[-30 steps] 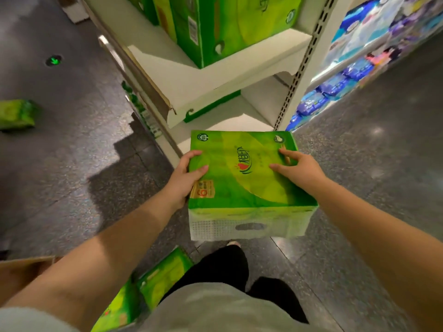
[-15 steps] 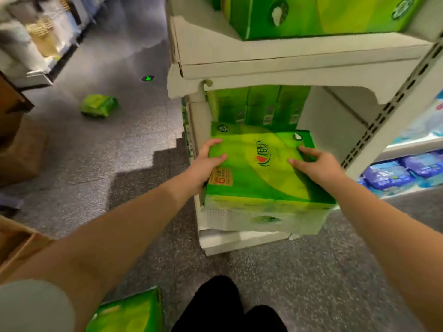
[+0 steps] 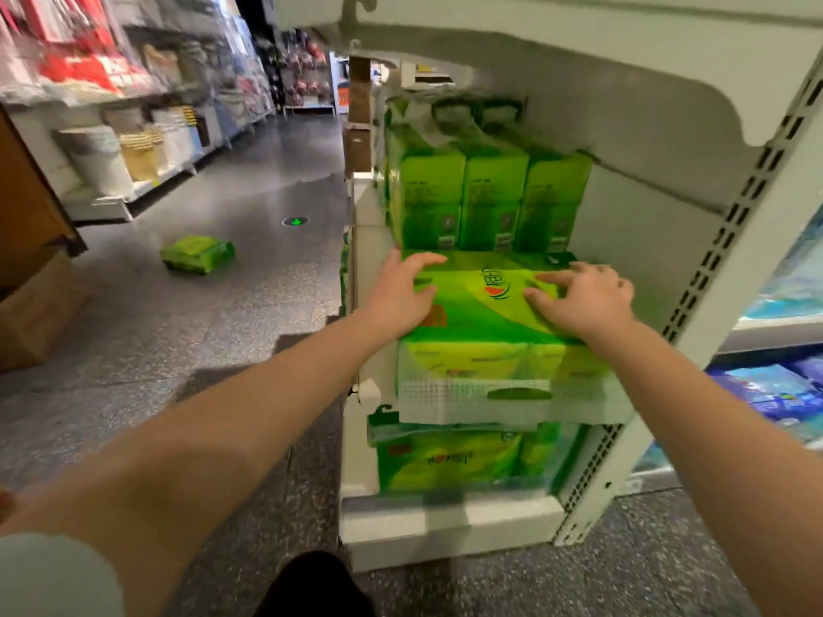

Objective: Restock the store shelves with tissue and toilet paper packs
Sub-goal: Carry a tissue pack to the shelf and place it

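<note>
Both hands, left and right, spread flat atop the pack, upright packs dead ahead, so just shove forward.

— What did I have around me, going by the brown cardboard box on the floor at my left?

— Beyond that box a green arrow marker glowed in the grey speckled floor. Further off from the box, white shelves along the aisle carried pale rolled goods, with red items hanging above them.
</note>
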